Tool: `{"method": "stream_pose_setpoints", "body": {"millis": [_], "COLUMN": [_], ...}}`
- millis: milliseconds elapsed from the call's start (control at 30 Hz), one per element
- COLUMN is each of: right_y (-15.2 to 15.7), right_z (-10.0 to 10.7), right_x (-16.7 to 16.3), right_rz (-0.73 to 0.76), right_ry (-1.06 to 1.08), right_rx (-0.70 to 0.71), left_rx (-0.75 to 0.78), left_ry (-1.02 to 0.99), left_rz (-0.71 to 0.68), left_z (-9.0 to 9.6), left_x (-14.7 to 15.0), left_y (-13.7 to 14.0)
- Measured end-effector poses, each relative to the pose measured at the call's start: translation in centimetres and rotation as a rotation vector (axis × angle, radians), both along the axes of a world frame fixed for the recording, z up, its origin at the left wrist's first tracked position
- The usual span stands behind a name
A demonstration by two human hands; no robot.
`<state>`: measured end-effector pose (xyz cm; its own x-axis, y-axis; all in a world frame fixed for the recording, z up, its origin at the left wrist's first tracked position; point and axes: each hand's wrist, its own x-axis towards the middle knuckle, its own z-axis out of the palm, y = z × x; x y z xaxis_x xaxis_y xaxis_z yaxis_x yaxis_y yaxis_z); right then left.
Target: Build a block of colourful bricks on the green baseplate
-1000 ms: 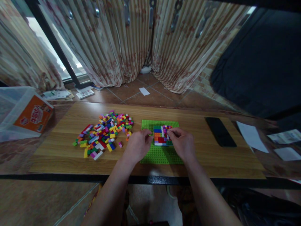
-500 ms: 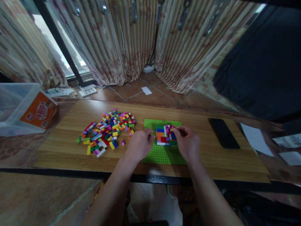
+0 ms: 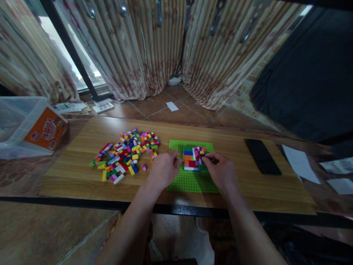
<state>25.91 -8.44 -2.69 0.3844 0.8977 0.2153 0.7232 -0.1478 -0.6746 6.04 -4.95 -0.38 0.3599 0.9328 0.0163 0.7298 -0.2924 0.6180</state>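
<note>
A green studded baseplate (image 3: 190, 183) lies on the table. On it stands a low block of toy bricks (image 3: 193, 159) in red, orange, blue, white and other colours. My right hand (image 3: 221, 171) is at the block's right side, thumb and forefinger closed together over its top; whatever they pinch is too small to make out. My left hand (image 3: 164, 169) hovers over the baseplate's left edge, beside the block. Its fingertips are pressed together, and what they hold, if anything, cannot be seen.
A loose pile of coloured bricks (image 3: 121, 156) spreads over the left of the wooden table (image 3: 79, 176). To the right lies a black phone (image 3: 262, 156). Beyond the table are a clear plastic bin (image 3: 22, 147) at left and paper sheets (image 3: 300, 163) at right.
My right hand's fingertips have shifted slightly toward me along the block's right side, uncovering small bricks at its far right corner. My left hand has stayed nearly still.
</note>
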Motion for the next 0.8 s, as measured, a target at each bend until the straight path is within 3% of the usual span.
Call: {"method": "stream_pose_setpoints", "body": {"millis": [367, 633, 800], "right_y": [0.4, 0.1, 0.6], "right_z": [-0.3, 0.4, 0.6], "right_x": [0.0, -0.5, -0.9], "right_rz": [0.042, 0.057, 0.073], "right_ry": [0.048, -0.292, -0.276], "right_rx": [-0.066, -0.063, -0.03], "left_rx": [-0.012, -0.012, -0.019], "left_ry": [-0.012, -0.027, -0.012], "left_rz": [0.003, 0.001, -0.004], "left_z": [-0.3, -0.5, -0.4], "left_x": [0.1, 0.1, 0.1], "left_y": [0.0, 0.1, 0.0]}}
